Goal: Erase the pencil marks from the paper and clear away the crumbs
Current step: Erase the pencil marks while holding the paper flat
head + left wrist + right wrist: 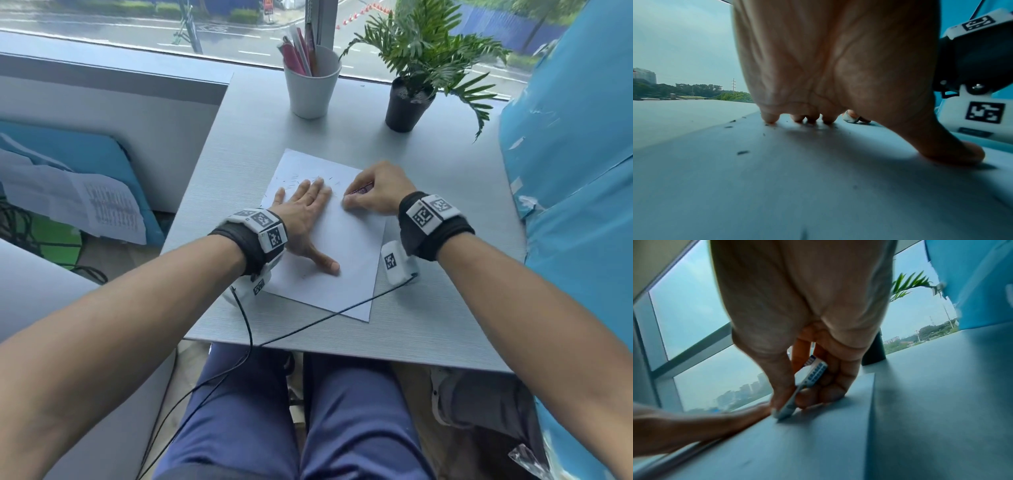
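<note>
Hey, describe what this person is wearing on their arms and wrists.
Both forearms are bare, with no sleeves. The left wrist and the right wrist each carry a black fabric band topped with white blocks printed with black square code markers. A white camera unit hangs under each wrist, and thin black cables trail back toward the lap.

**deskguy:** the table (428, 219) looks like a matt grey laminate with a fine lined grain, no shine at all. The paper (342, 246) on it is plain matt white, smooth, dotted with dark crumbs (743, 152).

**penpal:** yep. The eraser (813, 371) has a printed paper sleeve, slightly glossy, and a dull rubbery tip. The cup (312, 85) reads as matt white plastic or ceramic, can't tell which. The plant pot (406, 109) is matt black. The wrist bands (435, 233) are black cloth with smooth white plastic tags.
</note>
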Demonstrator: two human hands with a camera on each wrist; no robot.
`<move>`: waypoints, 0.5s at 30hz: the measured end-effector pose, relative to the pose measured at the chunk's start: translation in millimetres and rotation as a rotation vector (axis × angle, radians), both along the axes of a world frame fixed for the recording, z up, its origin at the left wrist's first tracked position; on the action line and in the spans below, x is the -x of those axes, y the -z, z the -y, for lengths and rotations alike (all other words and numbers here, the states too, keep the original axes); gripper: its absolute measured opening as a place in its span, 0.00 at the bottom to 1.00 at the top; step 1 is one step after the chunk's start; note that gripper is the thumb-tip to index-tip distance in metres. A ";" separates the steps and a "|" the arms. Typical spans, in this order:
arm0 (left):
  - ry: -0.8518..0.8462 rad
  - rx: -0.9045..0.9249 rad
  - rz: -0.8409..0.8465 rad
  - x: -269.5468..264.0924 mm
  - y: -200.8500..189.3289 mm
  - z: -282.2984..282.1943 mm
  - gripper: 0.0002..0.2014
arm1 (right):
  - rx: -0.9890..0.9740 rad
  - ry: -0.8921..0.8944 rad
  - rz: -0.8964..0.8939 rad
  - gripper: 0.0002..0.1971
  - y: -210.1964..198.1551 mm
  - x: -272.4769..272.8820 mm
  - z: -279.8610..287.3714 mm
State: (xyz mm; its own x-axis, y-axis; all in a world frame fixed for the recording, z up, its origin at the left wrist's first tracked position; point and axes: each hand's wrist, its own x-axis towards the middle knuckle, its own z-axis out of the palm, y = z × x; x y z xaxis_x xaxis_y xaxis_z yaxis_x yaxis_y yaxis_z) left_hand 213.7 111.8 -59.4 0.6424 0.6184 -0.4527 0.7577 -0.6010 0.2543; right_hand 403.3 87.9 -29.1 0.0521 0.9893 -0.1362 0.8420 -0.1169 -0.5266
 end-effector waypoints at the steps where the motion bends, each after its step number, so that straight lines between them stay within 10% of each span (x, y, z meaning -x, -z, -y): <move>1: 0.000 0.001 -0.005 0.2 -1.2 0.3 0.80 | -0.014 0.012 0.004 0.04 1.0 1.8 1.5; 5: 0.004 0.003 -0.018 -0.6 -2.4 0.5 0.79 | 0.098 -0.233 0.019 0.03 -1.9 21.0 23.7; 9: -0.009 -0.001 -0.024 -2.3 -1.8 2.0 0.79 | 0.022 -0.013 -0.034 0.05 -3.4 3.0 11.1; 15: -0.025 -0.002 -0.022 -3.1 -1.7 2.3 0.79 | 0.100 -0.167 0.025 0.05 -4.8 15.8 26.9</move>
State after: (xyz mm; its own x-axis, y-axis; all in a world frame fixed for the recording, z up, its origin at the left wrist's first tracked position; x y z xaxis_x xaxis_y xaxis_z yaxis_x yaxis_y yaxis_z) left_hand 216.8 109.6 -57.8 0.6164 0.6352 -0.4654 0.7781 -0.5821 0.2361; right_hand 387.6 61.1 -24.3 -0.1074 0.9660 -0.2353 0.8667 -0.0250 -0.4981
